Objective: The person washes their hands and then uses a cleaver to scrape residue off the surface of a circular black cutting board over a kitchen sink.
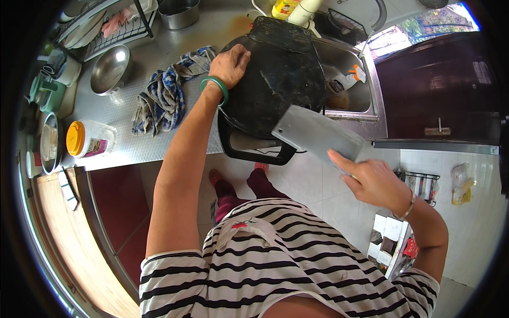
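Observation:
A round black electric griddle [274,83], its surface worn and scuffed, sits at the counter's edge partly over the sink. Its loop handle [258,155] juts toward me past the edge. My left hand [230,65], with a green bangle at the wrist, grips the griddle's left rim with curled fingers. In my right hand [373,181] is a cleaver [318,133], its broad blade pointing up and left. The blade overlaps the griddle's lower right edge in view; whether they touch I cannot tell. My palm and fingers hide the cleaver's handle.
A blue-and-grey towel [163,95], a metal bowl [111,69] and a yellow-lidded jar [91,139] are on the steel counter [135,51]. A spray bottle [346,83] lies in the sink [368,103]. A dish rack [119,39] and a pot [179,16] stand behind.

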`<state>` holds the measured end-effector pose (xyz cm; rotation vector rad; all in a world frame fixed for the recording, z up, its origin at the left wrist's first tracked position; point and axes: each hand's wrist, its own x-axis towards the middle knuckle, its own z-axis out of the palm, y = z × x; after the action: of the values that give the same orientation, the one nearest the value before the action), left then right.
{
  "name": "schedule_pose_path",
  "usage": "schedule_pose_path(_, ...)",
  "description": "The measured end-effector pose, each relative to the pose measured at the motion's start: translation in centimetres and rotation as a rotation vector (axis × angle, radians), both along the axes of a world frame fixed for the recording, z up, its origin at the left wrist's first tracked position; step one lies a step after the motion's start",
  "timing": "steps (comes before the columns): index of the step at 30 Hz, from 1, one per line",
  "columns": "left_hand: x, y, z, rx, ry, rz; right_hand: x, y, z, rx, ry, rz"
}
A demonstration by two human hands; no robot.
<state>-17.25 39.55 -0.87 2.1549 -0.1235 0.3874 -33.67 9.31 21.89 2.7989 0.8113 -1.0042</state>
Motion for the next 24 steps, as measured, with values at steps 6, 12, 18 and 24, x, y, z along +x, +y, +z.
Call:
schedule_pose_path(6, -0.3, 0.2, 0.1, 0.032, 0.020, 0.017, 0.9, 0.3, 0.4, 0.034, 0.024, 0.019)
schedule_pose_path(12, -0.2, -0.2, -0.2, 0.046, 0.011, 0.043, 2.2, 2.6, -1.3, 0.132, -0.082, 0.076)
schedule_pose_path(18, -0.7, -0.3, -0.4, -0.028, 0.006, 0.034, 0.7, 1.2, -1.0, 0.077, -0.007, -0.026)
schedule_pose_path(24, -0.6, 0.0, -0.5, 0.013, 0.042, 0.076, 3.9, 5.2, -3.9, 0.107, -0.054, -0.019)
